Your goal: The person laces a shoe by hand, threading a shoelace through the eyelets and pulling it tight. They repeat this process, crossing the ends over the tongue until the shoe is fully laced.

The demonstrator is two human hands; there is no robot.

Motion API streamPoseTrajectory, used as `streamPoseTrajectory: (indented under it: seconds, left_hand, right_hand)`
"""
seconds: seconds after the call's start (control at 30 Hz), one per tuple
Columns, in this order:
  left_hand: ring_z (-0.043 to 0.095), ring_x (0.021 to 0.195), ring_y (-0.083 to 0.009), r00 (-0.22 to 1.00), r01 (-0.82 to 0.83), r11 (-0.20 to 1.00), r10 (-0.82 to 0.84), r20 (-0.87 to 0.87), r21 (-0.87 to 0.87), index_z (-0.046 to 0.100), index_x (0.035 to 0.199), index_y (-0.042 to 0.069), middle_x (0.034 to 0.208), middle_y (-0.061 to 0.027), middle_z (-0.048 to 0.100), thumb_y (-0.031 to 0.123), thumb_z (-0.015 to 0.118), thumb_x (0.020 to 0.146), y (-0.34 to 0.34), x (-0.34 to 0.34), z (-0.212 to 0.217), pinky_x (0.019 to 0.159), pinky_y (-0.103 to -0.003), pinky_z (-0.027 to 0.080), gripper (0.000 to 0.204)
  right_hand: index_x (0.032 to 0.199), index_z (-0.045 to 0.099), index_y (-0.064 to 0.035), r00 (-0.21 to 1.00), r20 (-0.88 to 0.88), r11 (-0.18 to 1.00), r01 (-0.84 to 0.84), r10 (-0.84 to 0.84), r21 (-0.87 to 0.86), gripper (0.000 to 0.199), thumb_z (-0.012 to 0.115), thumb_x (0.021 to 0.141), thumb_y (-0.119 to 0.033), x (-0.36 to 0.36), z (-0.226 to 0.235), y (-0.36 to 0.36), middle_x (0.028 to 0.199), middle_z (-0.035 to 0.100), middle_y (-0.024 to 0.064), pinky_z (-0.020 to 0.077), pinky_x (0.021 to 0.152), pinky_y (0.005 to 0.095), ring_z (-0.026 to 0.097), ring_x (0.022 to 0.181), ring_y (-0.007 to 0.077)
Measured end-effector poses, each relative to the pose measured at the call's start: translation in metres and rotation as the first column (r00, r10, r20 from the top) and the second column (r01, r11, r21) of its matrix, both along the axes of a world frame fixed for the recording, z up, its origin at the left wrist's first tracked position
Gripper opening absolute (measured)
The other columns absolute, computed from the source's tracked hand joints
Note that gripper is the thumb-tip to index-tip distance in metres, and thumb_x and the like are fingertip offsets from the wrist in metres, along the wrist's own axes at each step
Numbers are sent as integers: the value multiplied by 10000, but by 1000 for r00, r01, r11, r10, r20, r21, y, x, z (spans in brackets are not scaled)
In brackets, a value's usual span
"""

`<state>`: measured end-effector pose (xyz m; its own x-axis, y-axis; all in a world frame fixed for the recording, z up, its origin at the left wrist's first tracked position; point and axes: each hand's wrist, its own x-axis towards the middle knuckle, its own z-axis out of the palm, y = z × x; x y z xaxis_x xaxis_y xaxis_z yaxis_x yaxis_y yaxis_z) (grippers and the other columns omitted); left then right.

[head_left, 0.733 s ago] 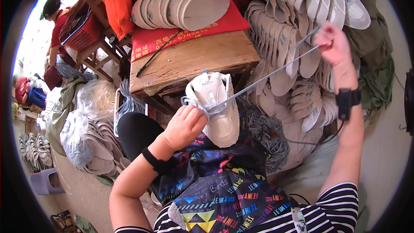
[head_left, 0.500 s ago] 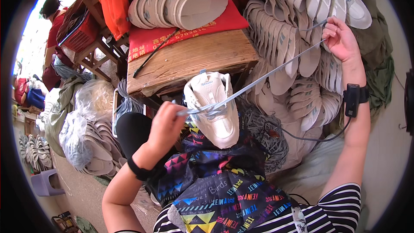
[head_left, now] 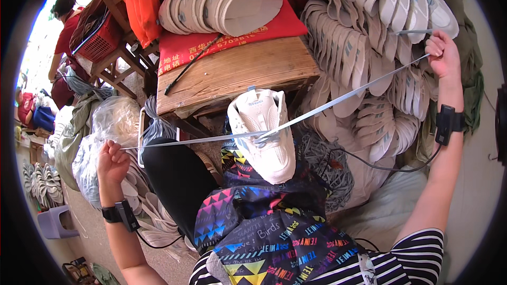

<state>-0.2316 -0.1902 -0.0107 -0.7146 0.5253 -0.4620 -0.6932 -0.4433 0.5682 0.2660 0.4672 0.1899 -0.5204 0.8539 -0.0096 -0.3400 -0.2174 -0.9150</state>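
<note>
A white shoe upper (head_left: 268, 153) rests on my lap, toe toward me, against the front edge of the wooden table. A light grey-blue shoelace (head_left: 338, 101) crosses it, threaded near the lower eyelets and stretched taut to both sides. At the far left my left hand (head_left: 113, 162) is closed on one end of the lace. My right hand (head_left: 442, 55), out at the right, grips the other end, whose short tail sticks out past the fingers. The upper eyelets show no lace through them.
A stack of shoe uppers (head_left: 208, 8) lies on the red cloth (head_left: 174, 55) over the wooden table (head_left: 237, 68), beside a black thin tool (head_left: 185, 74). More uppers (head_left: 343, 47) are piled at the right. A bundle of grey laces (head_left: 327, 174) lies by my lap. Another person (head_left: 66, 37) is at the far left.
My left hand has moved from beside the shoe out to the far left, drawing its lace end with it. My right hand has gone farther right and slightly down.
</note>
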Motion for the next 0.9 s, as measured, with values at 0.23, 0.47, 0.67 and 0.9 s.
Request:
streamPoseTrajectory:
  seconds: [0.23,0.47,0.67,0.9]
  left_hand:
    - [591,827,-167,946,-325,939,325,16,110,474,1285,-92,971,-114,609,-18,509,963,-138,-74,-6,798,-307,516,333]
    - [636,1059,-218,788,-297,923,92,-608,-246,538,1268,-62,1126,-170,644,51,548,973,-11,15,1,975,-323,518,316]
    - [662,704,-151,738,191,877,-424,-525,-441,634,1076,-21,896,-103,675,151,558,996,144,151,19,668,-267,549,205]
    - [590,693,-131,211,6,841,-529,-822,-540,629,997,5,873,-75,565,21,702,845,195,218,-24,613,-267,495,169]
  right_hand:
    - [1122,533,53,957,-1,947,287,-290,143,210,437,1019,-103,48,20,12,651,292,-34,273,448,222,301,497,73]
    - [1143,666,-71,713,256,594,272,-652,757,270,477,967,-150,8,-20,-98,730,416,-110,226,454,162,298,554,-19]
    - [1004,658,-54,768,627,913,-340,131,225,188,494,1010,-145,-86,-145,-211,731,559,-38,390,549,188,448,607,26]
    - [961,652,-19,685,701,726,-583,197,366,196,553,994,-186,-111,-207,-261,716,574,-38,420,585,236,495,640,52]
